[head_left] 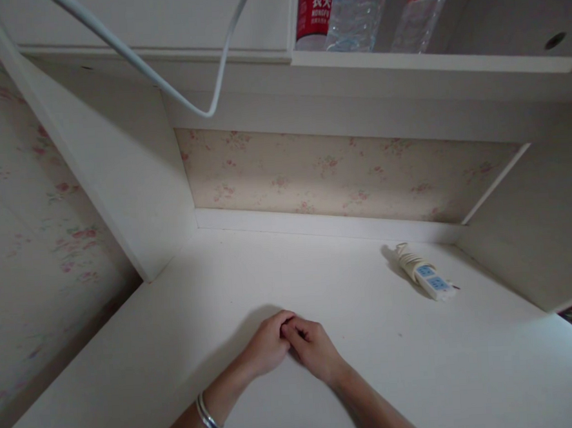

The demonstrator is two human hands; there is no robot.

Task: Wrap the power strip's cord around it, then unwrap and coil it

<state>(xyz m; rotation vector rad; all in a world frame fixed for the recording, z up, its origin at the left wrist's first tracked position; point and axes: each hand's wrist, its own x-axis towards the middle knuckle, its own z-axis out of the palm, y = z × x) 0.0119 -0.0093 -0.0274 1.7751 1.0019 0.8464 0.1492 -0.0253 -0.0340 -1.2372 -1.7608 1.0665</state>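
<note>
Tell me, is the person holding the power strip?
No, the power strip lies alone on the desk, well apart from the left hand and right hand, which touch each other.

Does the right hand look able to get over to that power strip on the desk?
Probably yes. The right hand rests on the desk, touching the left hand, and only bare desktop lies between it and the power strip.

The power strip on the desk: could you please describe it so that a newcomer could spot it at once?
Start at the white desk and look to its back right, below the floral wallpaper panel. There lies the power strip, beyond the right hand. It alone is off-white with blue socket faces, its cord bundled at one end.
</note>
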